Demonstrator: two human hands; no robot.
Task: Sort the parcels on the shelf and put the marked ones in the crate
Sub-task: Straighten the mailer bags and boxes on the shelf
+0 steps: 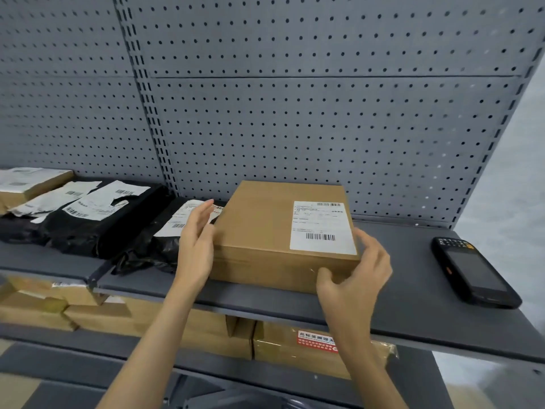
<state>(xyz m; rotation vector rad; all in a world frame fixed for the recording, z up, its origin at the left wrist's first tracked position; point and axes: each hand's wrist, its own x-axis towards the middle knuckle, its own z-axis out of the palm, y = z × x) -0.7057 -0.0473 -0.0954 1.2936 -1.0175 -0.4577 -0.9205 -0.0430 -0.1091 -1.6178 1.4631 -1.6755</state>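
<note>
A flat brown cardboard parcel (259, 231) with a white barcode label lies on the grey shelf (413, 296). My left hand (196, 246) lies flat against the parcel's left side, fingers straight. My right hand (356, 276) curls round its front right corner, thumb on the front face and fingers at the right edge. Left of the parcel lie black plastic mailer bags (97, 219) with white labels, one of them (165, 240) right behind my left hand. No crate is in view.
A black handheld scanner (472, 273) lies at the shelf's right end. A brown box (32, 184) with labels sits at the far left. The lower shelf holds several cardboard boxes (309, 346), one with a red sticker. Grey pegboard (295, 113) backs the shelf.
</note>
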